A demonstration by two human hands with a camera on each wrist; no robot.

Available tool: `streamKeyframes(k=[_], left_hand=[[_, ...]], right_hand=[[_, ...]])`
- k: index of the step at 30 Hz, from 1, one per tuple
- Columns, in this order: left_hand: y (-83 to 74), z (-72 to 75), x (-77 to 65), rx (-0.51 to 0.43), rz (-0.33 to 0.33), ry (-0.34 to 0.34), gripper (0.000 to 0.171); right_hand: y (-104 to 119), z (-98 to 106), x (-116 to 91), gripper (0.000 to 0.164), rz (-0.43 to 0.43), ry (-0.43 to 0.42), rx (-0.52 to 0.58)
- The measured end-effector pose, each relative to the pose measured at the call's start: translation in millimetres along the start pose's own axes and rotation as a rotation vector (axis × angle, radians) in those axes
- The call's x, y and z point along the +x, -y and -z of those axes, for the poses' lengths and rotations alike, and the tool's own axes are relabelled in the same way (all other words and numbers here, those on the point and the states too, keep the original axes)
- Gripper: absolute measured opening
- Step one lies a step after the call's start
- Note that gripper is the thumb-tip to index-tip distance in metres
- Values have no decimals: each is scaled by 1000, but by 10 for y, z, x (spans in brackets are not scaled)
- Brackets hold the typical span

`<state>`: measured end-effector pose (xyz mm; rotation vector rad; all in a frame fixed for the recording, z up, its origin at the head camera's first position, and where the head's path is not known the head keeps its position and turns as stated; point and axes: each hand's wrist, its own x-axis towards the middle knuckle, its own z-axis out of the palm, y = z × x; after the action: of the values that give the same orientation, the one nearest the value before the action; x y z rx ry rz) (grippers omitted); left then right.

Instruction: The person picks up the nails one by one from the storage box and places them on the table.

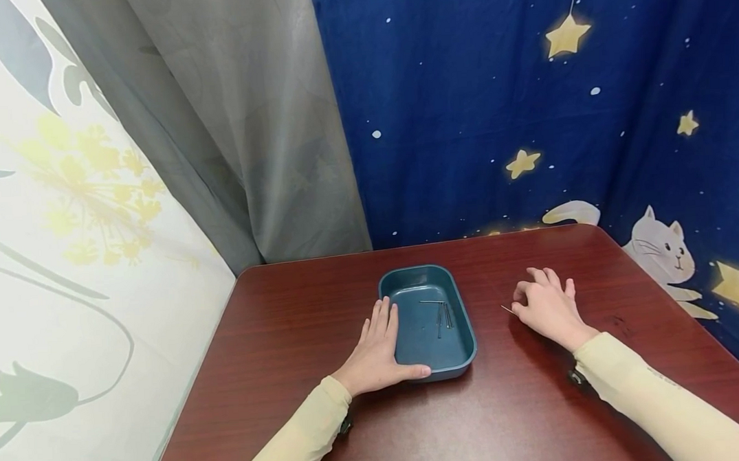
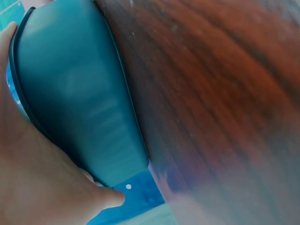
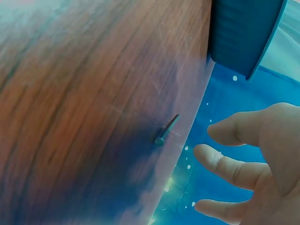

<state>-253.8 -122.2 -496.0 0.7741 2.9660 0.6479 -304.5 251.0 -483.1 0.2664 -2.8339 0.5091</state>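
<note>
A dark teal rectangular tray (image 1: 433, 355) sits mid-table with several thin metal nails (image 1: 439, 322) lying inside. My left hand (image 1: 378, 354) rests against its left and near rim, fingers straight and thumb spread out along the near edge. In the left wrist view the tray's outer wall (image 2: 77, 98) shows beside that hand. To the tray's right, a single nail (image 3: 167, 130) lies on the tabletop. My right hand (image 1: 549, 307) hovers just by it, fingers loosely bent. The right wrist view shows the thumb and fingers apart, with the nail outside them.
The reddish-brown wooden table (image 1: 299, 323) carries everything. Behind it hang a grey curtain (image 1: 292, 158) and a blue star-patterned curtain (image 1: 463, 116); a pale flower-printed cloth (image 1: 85, 236) is at the left. A corner of the tray is near the right hand in the right wrist view.
</note>
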Motion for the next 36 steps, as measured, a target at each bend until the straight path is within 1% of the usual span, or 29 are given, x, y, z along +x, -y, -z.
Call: streamKeyframes(k=[7, 11, 17, 22, 27, 32, 36], left_hand=[[0, 5, 3, 4, -2, 1, 136], [-7, 17, 4, 15, 2, 8, 136], [-28, 36, 2, 41, 2, 17, 137], [-33, 41, -1, 51, 0, 18, 138], [-33, 47, -3, 47, -3, 17, 137], [-23, 36, 4, 51, -7, 9, 138], [-23, 35, 0, 47, -1, 13, 139]], right_hand=[[93, -14, 48, 8, 9, -1, 26], [162, -18, 89, 6, 12, 2, 31], [282, -12, 142, 4, 32, 6, 33], [398, -24, 196, 6, 46, 1, 49], [522, -49, 252, 7, 67, -15, 66], [626, -96, 303, 6, 99, -50, 78], [705, -142, 342, 9, 126, -69, 77]])
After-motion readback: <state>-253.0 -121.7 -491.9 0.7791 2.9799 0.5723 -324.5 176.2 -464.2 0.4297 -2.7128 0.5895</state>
